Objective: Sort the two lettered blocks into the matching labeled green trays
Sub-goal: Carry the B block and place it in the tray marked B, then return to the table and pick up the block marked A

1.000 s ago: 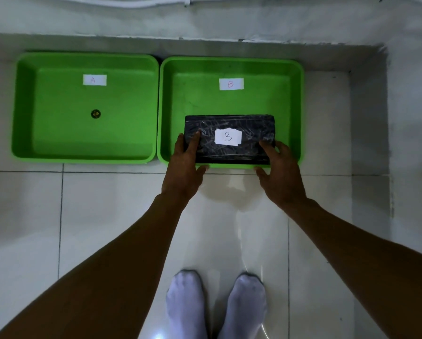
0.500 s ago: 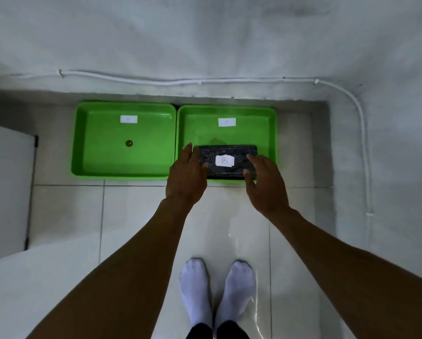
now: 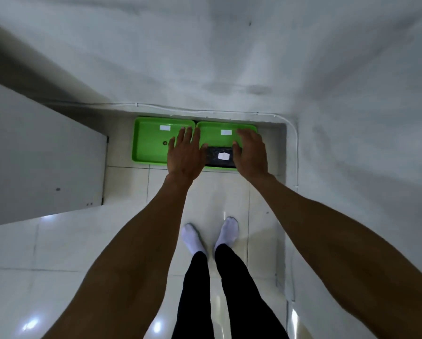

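Two green trays stand side by side on the floor against the wall. The left tray (image 3: 148,143) has a white label and a small dark spot on its bottom. The right tray (image 3: 214,131) also has a white label, and a black block (image 3: 216,159) with a white tag lies in its near part. My left hand (image 3: 185,155) hovers with spread fingers over the seam between the trays. My right hand (image 3: 250,152) hovers, fingers apart, over the block's right end. Neither hand holds anything. The label letters are too small to read now.
White tiled floor stretches toward my socked feet (image 3: 210,237). A grey panel or door (image 3: 41,155) stands at the left. A white cable (image 3: 205,110) runs along the wall base behind the trays and down the right corner.
Both hands let go of the block, which stays in the right tray. The hands rose with fingers spread, and the camera pulled up and back from the trays.
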